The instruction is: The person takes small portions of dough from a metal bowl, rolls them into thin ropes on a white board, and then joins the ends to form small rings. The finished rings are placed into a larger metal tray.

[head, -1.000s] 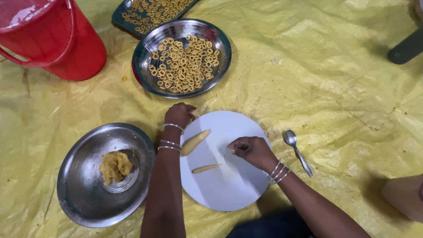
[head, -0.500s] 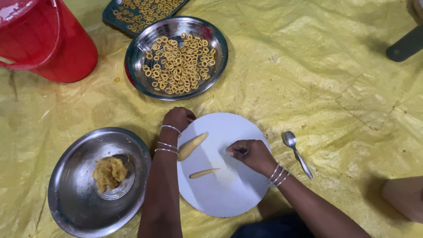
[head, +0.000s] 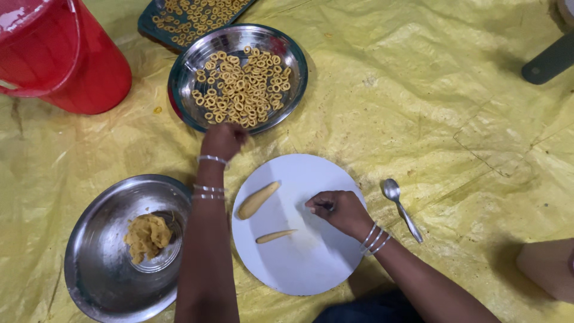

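My left hand (head: 222,140) reaches to the near rim of a steel plate (head: 299,72) full of small dough rings (head: 242,90); its fingers are curled under and what they hold is hidden. My right hand (head: 338,209) rests with curled fingers on a round white plate (head: 311,263), nothing visible in it. On that plate lie a thick dough roll (head: 258,200) and a thin dough roll (head: 275,237), both left of my right hand.
A steel bowl (head: 89,239) with a lump of dough (head: 146,236) sits at lower left. A spoon (head: 402,208) lies right of the white plate. A red bucket (head: 66,60) and a dark tray of rings (head: 191,18) stand at the back. Another person's limb (head: 547,269) shows at lower right.
My left hand has moved from the white plate's edge up to the rim of the plate of rings. My right hand stays on the white plate.
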